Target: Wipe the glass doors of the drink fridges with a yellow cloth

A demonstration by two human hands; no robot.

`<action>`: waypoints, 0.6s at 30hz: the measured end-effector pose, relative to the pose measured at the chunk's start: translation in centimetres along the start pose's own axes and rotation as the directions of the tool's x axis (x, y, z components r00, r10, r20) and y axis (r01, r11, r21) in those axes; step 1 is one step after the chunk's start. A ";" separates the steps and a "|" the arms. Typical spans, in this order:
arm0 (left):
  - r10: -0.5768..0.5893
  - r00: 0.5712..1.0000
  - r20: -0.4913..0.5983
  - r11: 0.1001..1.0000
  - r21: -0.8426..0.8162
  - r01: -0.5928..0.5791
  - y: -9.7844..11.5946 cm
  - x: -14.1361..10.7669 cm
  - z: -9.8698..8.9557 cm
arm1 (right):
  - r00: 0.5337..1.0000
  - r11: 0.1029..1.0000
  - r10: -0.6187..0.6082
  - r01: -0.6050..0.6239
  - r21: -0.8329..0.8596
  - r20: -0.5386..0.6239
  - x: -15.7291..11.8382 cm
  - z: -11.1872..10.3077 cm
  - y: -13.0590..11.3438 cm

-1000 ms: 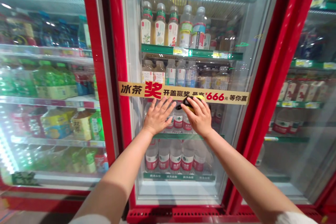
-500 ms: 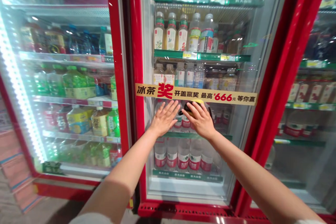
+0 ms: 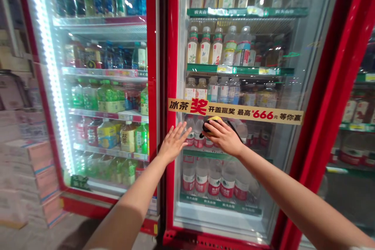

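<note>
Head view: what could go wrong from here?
1. The right hand lies over a black-and-yellow item; its grip is largely hidden, so the item might slip if the hold is loose.
2. That item sits right by the lower edge of the banner strip; rubbing there could lift the edge.
3. The left hand, fingers spread, is near the red door frame; fingers could get pinched if the door moves.

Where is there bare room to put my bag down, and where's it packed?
Bare floor shows between the stacked boxes, the left fridge's red base and the left arm. It's crowded behind the right hand, where bottles stand in close rows.
</note>
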State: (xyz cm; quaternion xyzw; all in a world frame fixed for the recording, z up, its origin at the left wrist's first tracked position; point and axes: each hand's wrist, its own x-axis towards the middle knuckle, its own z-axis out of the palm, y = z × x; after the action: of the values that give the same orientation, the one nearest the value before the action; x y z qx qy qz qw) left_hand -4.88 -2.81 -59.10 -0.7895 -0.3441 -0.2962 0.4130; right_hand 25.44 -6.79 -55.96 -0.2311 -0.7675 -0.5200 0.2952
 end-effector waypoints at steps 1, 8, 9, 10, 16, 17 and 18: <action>-0.003 1.000 0.007 1.000 -0.001 0.003 0.0 0.0 0.1 | 0.999 0.999 -0.048 0.048 -0.003 0.015 -0.5 -0.4 0.4; 0.008 1.000 0.029 1.000 -0.013 -0.007 -0.1 -0.2 0.9 | 0.968 0.969 0.238 -0.243 -0.054 -0.081 2.4 0.3 0.8; 0.011 1.000 0.022 1.000 -0.016 -0.010 -0.2 -0.2 1.0 | 0.963 0.965 0.251 -0.256 -0.055 -0.095 3.1 0.8 0.1; 0.015 1.000 0.014 1.000 -0.019 -0.015 -0.2 -0.2 1.1 | 0.964 0.966 0.246 -0.252 -0.056 -0.098 3.5 1.2 -0.4; 0.029 1.000 -0.004 0.999 -0.033 -0.029 -0.1 -0.2 1.2 | 0.994 0.995 -0.094 0.092 0.039 0.048 1.7 -0.1 0.6; 0.030 1.000 -0.001 0.999 -0.034 -0.030 -0.1 -0.1 1.2 | 0.994 0.994 -0.102 0.100 0.042 0.042 1.7 -0.2 1.0; 0.031 1.000 0.003 0.999 -0.032 -0.031 0.0 -0.1 1.1 | 0.997 0.997 -0.077 0.076 0.033 0.021 1.9 -0.1 1.3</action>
State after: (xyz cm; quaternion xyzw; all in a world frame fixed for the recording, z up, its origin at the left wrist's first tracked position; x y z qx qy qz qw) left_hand -4.72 -1.89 -59.70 -0.8019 -0.3277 -0.2937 0.4041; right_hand 24.91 -6.38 -53.74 -0.2026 -0.7873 -0.5157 0.2704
